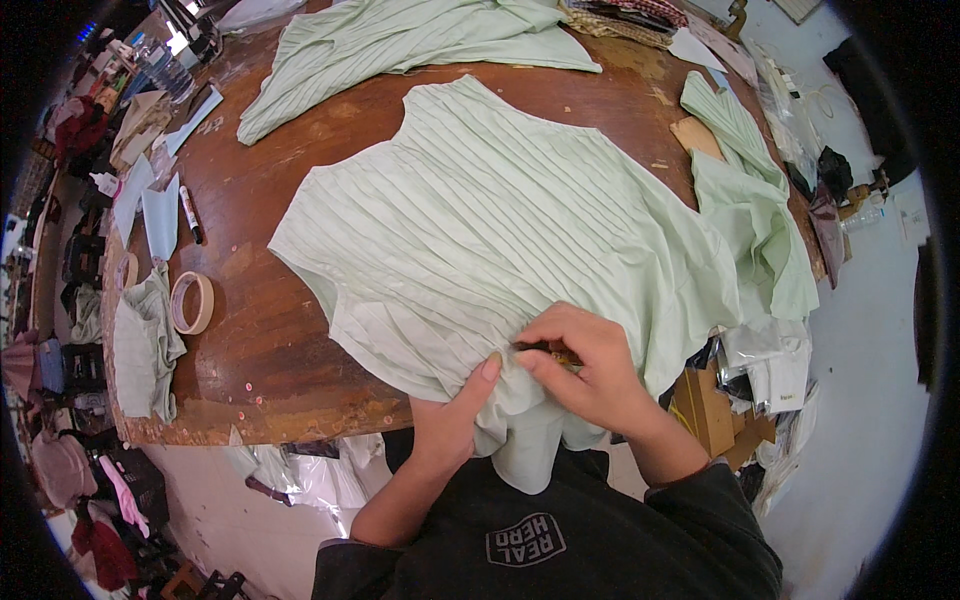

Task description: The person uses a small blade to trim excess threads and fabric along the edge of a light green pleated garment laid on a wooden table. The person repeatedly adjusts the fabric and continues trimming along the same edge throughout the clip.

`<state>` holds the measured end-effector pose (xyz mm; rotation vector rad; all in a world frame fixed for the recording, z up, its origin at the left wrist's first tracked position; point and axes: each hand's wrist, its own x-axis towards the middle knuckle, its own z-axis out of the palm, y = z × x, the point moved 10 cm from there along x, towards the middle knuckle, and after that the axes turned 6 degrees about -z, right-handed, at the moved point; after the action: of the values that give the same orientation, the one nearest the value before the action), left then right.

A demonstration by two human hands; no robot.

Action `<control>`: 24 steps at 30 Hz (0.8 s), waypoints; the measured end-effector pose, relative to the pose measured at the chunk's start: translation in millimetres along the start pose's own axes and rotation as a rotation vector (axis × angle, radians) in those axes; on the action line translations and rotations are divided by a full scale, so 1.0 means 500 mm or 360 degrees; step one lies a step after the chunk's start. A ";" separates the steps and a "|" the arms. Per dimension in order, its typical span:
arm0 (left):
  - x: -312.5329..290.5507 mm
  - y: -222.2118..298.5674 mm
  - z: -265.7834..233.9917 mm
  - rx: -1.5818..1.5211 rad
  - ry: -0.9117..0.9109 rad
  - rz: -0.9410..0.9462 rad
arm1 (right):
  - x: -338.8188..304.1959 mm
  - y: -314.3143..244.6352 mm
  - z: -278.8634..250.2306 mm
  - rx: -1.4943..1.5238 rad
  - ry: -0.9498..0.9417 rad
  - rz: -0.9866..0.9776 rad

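Over the near edge of the wooden table [290,330] droops part of a pale green pleated top [500,200], probably for easy reach. Left hand [450,418] pinches the fabric, likely steadying it; right hand [592,372] grips some small dark tool [535,346].

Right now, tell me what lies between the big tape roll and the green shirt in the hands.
Only bare brown tabletop: the head view shows nothing lying between the big tape roll and the green shirt.
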<state>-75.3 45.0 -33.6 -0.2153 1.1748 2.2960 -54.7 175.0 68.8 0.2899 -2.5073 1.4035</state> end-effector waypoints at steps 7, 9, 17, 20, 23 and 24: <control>-0.004 0.009 -0.005 0.0119 0.0021 0.0070 | 0.000 -0.049 0.014 -0.0421 -0.0038 -0.0410; -0.005 0.015 -0.006 0.0204 0.0025 0.0111 | -0.006 -0.074 0.028 -0.0799 -0.0071 -0.0766; 0.000 0.014 0.008 0.0221 0.0025 0.0128 | -0.015 -0.057 0.024 -0.1001 -0.0002 -0.0874; -0.002 0.023 0.008 0.0229 0.0074 0.0125 | -0.007 -0.024 -0.035 -0.0706 0.0273 -0.0560; -0.003 0.029 0.009 0.0253 0.0081 0.0170 | 0.001 -0.016 -0.055 -0.0426 0.0305 -0.0396; -0.003 0.028 0.011 0.0252 0.0067 0.0163 | 0.003 -0.018 -0.053 -0.0336 0.0263 -0.0378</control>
<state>-81.0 41.9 -19.8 -0.1478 1.4119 2.2812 -50.0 193.0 90.0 0.3972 -2.3693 1.0201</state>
